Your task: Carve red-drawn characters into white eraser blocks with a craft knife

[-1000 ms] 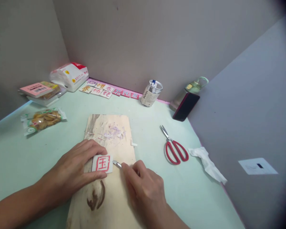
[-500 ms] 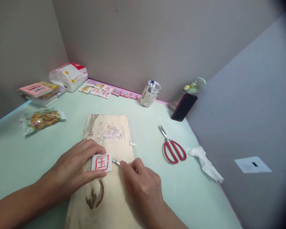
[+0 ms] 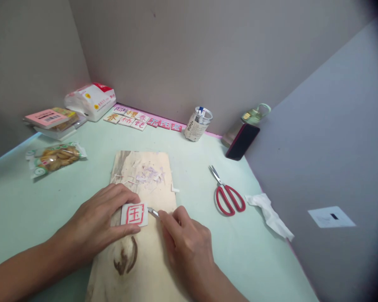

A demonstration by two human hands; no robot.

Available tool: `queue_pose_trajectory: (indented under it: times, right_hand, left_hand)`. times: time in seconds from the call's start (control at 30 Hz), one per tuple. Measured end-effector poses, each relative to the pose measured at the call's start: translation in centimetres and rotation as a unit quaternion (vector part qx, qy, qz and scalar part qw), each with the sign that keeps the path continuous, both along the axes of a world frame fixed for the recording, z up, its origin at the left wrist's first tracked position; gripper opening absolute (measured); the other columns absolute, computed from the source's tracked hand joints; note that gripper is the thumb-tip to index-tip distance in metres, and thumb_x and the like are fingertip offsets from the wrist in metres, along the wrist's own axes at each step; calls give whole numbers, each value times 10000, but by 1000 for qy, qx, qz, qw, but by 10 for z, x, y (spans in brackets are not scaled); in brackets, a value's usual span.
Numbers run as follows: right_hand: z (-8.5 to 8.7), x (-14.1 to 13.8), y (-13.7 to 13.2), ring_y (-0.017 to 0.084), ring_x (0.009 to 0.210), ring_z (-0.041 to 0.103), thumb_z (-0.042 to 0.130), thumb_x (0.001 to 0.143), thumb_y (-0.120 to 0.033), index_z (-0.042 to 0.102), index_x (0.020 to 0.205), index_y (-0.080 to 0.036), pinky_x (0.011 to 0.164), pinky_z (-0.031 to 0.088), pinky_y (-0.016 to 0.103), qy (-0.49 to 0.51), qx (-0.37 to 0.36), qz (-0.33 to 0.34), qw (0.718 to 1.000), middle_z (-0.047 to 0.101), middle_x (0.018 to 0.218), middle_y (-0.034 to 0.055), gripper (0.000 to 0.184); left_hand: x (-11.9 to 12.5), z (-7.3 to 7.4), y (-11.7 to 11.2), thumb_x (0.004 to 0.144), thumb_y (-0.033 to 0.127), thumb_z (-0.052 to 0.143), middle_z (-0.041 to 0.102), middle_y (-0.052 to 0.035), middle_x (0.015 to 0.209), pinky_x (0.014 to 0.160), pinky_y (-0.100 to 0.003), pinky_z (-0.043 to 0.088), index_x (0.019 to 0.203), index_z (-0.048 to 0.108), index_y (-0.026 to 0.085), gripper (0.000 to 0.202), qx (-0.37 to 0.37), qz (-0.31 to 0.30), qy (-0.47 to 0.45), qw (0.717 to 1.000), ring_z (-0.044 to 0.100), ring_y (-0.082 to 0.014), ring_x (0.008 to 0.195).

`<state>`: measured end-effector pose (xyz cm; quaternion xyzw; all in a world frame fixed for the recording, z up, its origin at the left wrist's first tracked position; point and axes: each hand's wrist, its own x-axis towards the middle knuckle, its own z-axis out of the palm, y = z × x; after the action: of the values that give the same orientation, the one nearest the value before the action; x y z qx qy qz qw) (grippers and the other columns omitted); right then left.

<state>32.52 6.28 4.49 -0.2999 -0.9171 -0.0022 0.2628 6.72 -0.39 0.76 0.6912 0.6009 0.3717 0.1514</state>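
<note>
A white square tile (image 3: 134,214) with a red framed character on it lies on a wooden board (image 3: 154,268). My left hand (image 3: 110,218) grips the tile between thumb and fingers at its upper and lower edges. In my right hand (image 3: 189,239) is a craft knife (image 3: 153,212), its silvery blade close by the tile's right edge; whether the tip touches, I cannot tell. Most of the knife's handle is hidden by the fingers. Pale purple shavings (image 3: 151,175) are scattered on the board's far part.
Red-handled scissors (image 3: 229,195) and a crumpled tissue (image 3: 272,217) lie to the right. Behind stand a phone (image 3: 242,141), a jar (image 3: 198,124) and several lettered tiles (image 3: 138,119). A snack bag (image 3: 58,158), stacked packets (image 3: 55,121) and a tissue pack (image 3: 93,100) are at left.
Almost nothing differs. My right hand with the craft knife has shifted very slightly; my left hand and the tile stay in place.
</note>
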Motion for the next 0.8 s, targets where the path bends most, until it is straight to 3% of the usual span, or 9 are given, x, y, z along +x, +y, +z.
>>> queue_pose_trajectory:
  times: [0.37,0.67,0.8]
  right_hand:
    - [1,-1,0,140,512,564,511,1046,-59,797,1041,-230,513,342,291,-5,-12,-7,1000,663,777,-4,334]
    - [3,-2,2,121,499,539,531,1014,-53,790,1050,-231,506,324,277,-1,-29,-8,1000,670,801,-8,316]
    - [3,-2,3,126,497,536,523,1022,-58,795,1044,-229,496,317,283,0,-36,-9,999,669,799,-2,322]
  left_hand:
    - [-4,2,0,979,545,845,777,17,1169,937,-338,573,1210,739,341,327,-35,-19,6,999,742,-256,1098]
    - [2,0,-1,954,491,856,758,33,1133,935,-336,543,1165,726,336,292,-29,14,-8,999,726,-242,1081]
    - [-3,0,-2,989,541,831,763,16,1177,947,-337,555,1212,722,340,320,-52,-8,6,999,727,-254,1112]
